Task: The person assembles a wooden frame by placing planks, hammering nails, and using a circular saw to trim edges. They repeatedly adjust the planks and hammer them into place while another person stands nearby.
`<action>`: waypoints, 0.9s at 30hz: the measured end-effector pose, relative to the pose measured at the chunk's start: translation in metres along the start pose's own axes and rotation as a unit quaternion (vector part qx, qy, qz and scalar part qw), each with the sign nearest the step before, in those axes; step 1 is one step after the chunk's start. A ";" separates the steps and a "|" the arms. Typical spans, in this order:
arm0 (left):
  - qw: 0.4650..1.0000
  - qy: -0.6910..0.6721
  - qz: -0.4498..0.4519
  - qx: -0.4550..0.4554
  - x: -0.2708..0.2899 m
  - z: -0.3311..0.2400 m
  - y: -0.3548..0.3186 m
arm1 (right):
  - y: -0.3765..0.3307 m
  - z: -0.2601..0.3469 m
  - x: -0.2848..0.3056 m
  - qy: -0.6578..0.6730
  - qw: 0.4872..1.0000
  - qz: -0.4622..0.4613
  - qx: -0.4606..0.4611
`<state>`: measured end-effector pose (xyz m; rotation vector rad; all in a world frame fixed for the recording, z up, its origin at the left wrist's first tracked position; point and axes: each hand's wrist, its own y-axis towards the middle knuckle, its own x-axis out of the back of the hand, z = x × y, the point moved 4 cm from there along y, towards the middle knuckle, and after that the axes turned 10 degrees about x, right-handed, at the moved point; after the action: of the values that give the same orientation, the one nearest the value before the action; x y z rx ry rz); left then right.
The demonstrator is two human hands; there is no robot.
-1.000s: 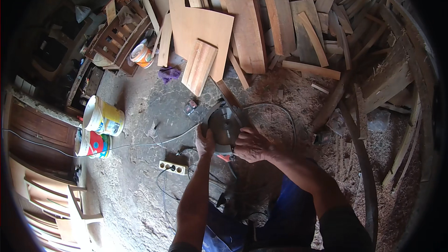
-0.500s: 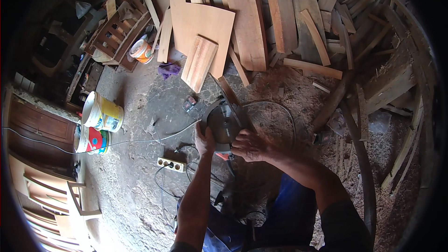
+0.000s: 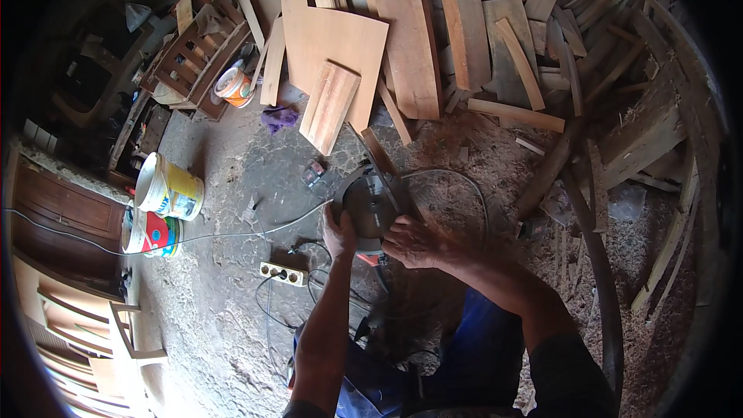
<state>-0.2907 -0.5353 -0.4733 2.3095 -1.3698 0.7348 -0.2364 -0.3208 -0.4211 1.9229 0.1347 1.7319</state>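
Head view: a round dark disc (image 3: pixel 362 209) sits between the 2 hands, above the floor in front of the knees. The left hand (image 3: pixel 339 234) grasps its left rim, thumb toward its face. The right hand (image 3: pixel 410 242) has its fingers curled at the right edge, beside a long narrow strip (image 3: pixel 379 156); whether they grip disc or strip, I cannot tell. Near the left forearm lies a power strip (image 3: pixel 283 274); farther left stand a yellow-and-white bucket (image 3: pixel 184 192) and a red-and-white bucket (image 3: pixel 160 234).
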 end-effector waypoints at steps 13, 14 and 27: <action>0.997 -0.033 0.056 0.038 -0.006 -0.014 0.000 | -0.026 0.053 -0.034 0.069 0.929 -0.084 -0.354; 0.998 -0.025 0.044 0.041 0.002 -0.002 0.000 | -0.017 0.063 -0.034 0.152 0.876 -0.121 -0.442; 0.999 -0.041 0.022 0.005 0.001 0.009 0.007 | 0.016 0.124 -0.110 0.694 0.144 -0.412 -0.572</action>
<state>-0.2937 -0.5442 -0.4796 2.3475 -1.4610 0.6674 -0.1422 -0.4209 -0.5144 -1.1671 0.2752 1.1356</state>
